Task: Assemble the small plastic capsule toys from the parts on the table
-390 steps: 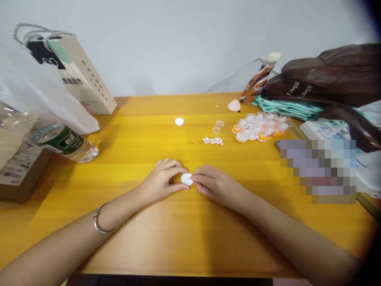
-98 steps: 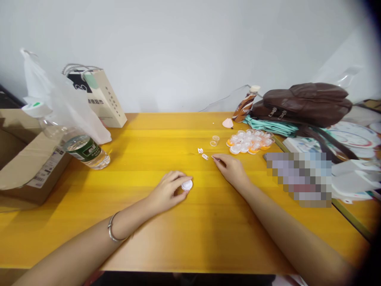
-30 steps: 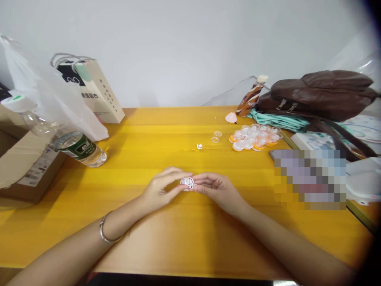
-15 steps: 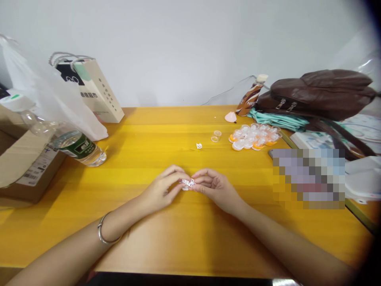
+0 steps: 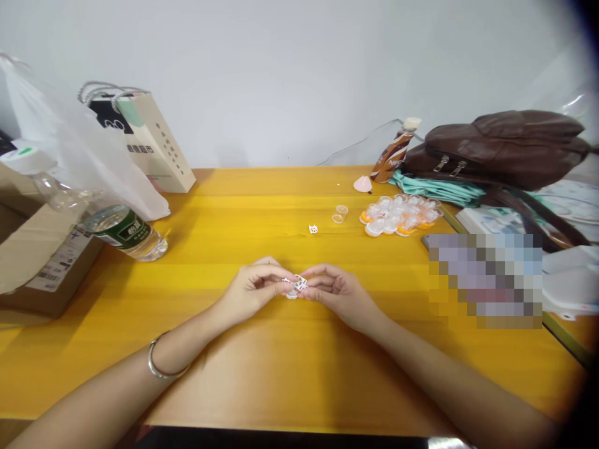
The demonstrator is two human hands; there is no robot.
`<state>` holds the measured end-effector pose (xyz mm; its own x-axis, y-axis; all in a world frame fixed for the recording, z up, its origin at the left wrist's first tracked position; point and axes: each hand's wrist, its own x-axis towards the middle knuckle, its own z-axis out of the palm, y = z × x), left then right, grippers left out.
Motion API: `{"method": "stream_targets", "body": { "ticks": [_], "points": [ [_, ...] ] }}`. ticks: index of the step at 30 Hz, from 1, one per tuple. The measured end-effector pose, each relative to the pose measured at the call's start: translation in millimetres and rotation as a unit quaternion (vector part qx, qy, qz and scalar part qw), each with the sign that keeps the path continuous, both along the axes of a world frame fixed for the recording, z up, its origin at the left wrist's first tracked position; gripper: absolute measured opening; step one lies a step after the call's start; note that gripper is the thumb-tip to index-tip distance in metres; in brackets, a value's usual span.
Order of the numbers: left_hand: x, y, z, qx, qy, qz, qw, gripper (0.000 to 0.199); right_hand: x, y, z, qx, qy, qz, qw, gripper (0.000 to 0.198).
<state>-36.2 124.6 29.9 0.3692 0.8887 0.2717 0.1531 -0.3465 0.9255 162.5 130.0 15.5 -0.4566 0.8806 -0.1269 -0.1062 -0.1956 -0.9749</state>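
Note:
Between the fingertips of both hands, in the middle of the head view, is a small white openwork plastic piece (image 5: 301, 284). My left hand (image 5: 256, 288), with a silver bangle on its wrist, pinches the left end of it between thumb and fingers. My right hand (image 5: 337, 290) grips the right end the same way. A small pale disc (image 5: 291, 294) shows just under the piece; whether it is joined to it I cannot tell. Beyond the hands, a small white wheel-like piece (image 5: 313, 229) lies on the wooden table (image 5: 262, 212).
Two clear round cups (image 5: 340, 214) and several clear-and-orange capsules (image 5: 397, 215) are at back right, by a pink cone (image 5: 362, 184), a brown drink bottle (image 5: 395, 153) and a brown leather bag (image 5: 496, 153). A water bottle (image 5: 128, 232), cardboard box (image 5: 42, 268) and paper bag (image 5: 159, 143) stand left.
My left hand has shifted slightly left, and its fingers have changed their hold. The white piece is turned a little and shows more of itself. My right hand is nearly still.

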Motion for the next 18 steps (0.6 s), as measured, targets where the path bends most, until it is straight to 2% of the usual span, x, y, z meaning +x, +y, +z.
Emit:
{"method": "stream_targets", "body": {
  "ticks": [4, 10, 18],
  "points": [
    [1.6, -2.9, -2.1, -0.036, -0.011, -0.017, 0.999, 0.018, -2.5, -3.6, -0.1, -0.01, 0.019, 0.023, 1.0, 0.027],
    [-1.8, -1.5, -7.2, 0.118, 0.066, 0.01, 0.991, 0.017, -2.9, -4.7, -1.7, -0.025, 0.025, 0.011, 0.999, 0.023],
    [-6.9, 1.9, -6.9, 0.192, 0.135, -0.018, 0.972, 0.025, -2.0, -3.5, -1.9, -0.016, 0.018, 0.005, 1.0, 0.024]
  ]
}}
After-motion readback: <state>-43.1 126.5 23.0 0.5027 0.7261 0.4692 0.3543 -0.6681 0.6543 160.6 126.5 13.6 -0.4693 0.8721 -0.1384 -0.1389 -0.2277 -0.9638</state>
